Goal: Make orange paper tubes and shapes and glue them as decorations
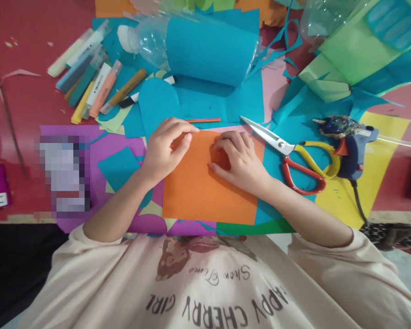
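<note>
While your hands work at the middle of the desk (27, 100), the orange sheet (205, 192) lies flat in front of you on a litter of teal, purple and green paper, its near edge close to your chest.

Your left hand (166, 148) is at the sheet's far left corner, thumb and fingers (188, 130) closed in a pinch on the top edge. Your right hand (239, 160) rests on the sheet near its far right corner, fingers bent and tips pressing down on the paper; it grips nothing that shows.

Just beyond the sheet's top edge, between your two hands, a thin orange strip (203, 120) lies on the teal paper. To your right, the scissors (287, 155) lie half open with their blades pointing toward the sheet's far corner, apart from your right hand. The glue gun (345, 141) lies just past their yellow and red handles, on a yellow sheet (380, 155).

Farther from you, a clear bottle (140, 39) lies on its side, wrapped in teal paper. The markers (89, 77) lie in a loose pile to its left, well apart from your left hand.
</note>
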### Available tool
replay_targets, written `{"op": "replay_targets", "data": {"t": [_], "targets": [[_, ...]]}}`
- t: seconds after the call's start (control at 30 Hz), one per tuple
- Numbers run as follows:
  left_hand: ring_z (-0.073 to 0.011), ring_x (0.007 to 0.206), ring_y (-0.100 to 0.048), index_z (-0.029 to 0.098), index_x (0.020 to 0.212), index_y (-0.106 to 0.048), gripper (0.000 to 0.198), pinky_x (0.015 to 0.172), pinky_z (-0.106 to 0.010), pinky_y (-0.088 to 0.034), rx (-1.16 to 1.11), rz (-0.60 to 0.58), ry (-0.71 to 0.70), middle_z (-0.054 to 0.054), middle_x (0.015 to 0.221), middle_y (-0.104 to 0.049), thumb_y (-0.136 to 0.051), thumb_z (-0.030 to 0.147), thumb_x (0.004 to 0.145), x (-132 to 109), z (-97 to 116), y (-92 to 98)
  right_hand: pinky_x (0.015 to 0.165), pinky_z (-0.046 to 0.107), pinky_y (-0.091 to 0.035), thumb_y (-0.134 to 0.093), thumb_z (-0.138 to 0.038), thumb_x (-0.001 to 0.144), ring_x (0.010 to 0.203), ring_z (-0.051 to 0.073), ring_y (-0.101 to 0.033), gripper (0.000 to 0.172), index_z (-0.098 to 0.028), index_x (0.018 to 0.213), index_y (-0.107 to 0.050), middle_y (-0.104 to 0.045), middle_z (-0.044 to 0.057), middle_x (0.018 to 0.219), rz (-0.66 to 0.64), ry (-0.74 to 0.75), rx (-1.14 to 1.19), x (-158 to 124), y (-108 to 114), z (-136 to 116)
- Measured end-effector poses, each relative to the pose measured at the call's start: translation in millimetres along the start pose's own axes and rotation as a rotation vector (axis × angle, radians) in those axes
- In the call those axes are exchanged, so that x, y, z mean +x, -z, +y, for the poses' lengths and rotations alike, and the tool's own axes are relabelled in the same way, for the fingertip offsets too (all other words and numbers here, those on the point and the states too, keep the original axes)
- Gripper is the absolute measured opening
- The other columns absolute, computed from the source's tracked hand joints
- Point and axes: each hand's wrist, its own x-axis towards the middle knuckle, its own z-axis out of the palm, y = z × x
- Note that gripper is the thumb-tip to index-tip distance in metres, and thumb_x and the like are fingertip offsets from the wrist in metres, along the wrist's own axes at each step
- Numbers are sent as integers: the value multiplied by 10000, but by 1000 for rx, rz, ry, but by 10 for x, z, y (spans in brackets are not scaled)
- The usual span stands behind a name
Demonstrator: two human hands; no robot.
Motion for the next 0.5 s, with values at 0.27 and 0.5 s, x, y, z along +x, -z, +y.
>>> {"op": "replay_targets", "data": {"t": [0.27, 0.5], "targets": [[-182, 970, -674, 216, 973, -673, 174, 905, -308, -522, -102, -68, -15, -35, 996, -735, -567, 325, 889, -28, 38, -8, 776, 396, -474, -468, -138, 852, 840, 220, -602, 99, -224, 821, -506, -654, 60, 855, 57, -2, 242, 72, 83, 48], [-170, 862, -702, 236, 953, -736, 275, 735, -244, -561, -320, -47, 230, -33, 987, -758, -654, 465, 823, -68, 62, -27, 611, 300, -501, -538, -302, 885, 673, 135, -566, 72, -245, 852, -508, -584, -6, 772, 245, -162, 616, 92, 127, 77]]}}
